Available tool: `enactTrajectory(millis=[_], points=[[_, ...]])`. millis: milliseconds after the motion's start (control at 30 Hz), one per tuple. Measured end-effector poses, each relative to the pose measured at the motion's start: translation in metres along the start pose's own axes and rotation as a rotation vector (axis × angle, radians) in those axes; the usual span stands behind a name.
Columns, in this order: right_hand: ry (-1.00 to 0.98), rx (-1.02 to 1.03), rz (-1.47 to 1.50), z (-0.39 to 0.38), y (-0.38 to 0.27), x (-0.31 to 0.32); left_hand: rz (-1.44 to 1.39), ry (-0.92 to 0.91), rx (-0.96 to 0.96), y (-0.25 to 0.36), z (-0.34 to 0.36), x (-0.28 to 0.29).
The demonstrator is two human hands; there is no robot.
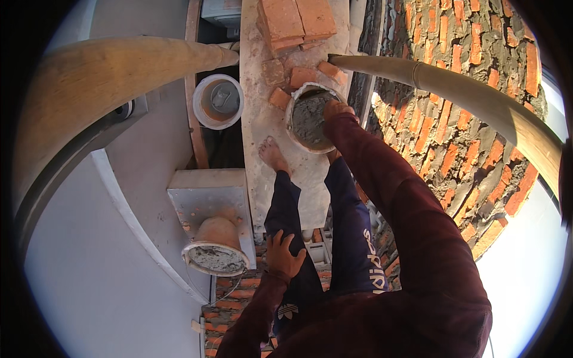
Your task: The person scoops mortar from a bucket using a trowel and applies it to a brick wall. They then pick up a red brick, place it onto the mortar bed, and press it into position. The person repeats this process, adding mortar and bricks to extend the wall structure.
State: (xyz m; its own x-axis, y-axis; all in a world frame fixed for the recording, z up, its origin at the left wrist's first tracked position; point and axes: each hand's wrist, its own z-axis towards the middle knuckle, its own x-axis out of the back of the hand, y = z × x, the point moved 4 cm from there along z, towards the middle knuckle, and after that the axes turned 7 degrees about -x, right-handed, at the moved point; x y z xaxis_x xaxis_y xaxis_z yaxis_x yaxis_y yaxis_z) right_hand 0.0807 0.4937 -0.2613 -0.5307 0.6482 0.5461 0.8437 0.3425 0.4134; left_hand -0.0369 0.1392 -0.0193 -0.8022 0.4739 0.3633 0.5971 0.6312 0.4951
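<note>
A bucket of grey mortar (309, 122) stands on the plank by my feet, its rim crusted with dried mortar. Over the bucket's right side, my right hand (339, 110) is closed, knuckles up; whatever it grips is hidden by the hand and sleeve. My left hand (285, 255) lies on my left leg near the knee, fingers spread and holding nothing. Just beyond the bucket are loose brick pieces (302, 77), and farther off a stack of orange bricks (297, 22).
Bamboo poles cross at left (128, 59) and right (453, 86). A white bucket (218, 101) stands left of the plank (262, 197). Nearer, a tilted mortar bucket (216, 247) is by a grey box (209, 194). A rough brick wall (441, 137) rises at right.
</note>
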Motion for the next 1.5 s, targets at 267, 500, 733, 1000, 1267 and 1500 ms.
enactTrajectory(millis=[267,500,733,1000,1267,1500], points=[[-0.096,0.374,0.089,-0.029,0.032,-0.076,-0.045,0.031,0.043,-0.007,0.006,-0.002],[-0.219,-0.11,0.547,0.004,0.043,-0.138,-0.014,0.0,0.003,-0.002,0.016,0.007],[-0.375,0.06,1.045,-0.012,-0.015,-0.169,0.014,-0.032,0.028,-0.003,0.014,0.002],[-0.808,-0.146,1.824,-0.038,-0.048,-0.161,0.008,-0.045,0.034,0.001,0.015,-0.001],[-0.828,0.013,2.007,-0.043,-0.036,-0.17,0.012,-0.004,0.016,0.004,0.021,0.0],[-0.732,0.229,1.894,-0.108,0.041,-0.121,0.025,0.059,-0.078,0.001,0.017,0.021]])
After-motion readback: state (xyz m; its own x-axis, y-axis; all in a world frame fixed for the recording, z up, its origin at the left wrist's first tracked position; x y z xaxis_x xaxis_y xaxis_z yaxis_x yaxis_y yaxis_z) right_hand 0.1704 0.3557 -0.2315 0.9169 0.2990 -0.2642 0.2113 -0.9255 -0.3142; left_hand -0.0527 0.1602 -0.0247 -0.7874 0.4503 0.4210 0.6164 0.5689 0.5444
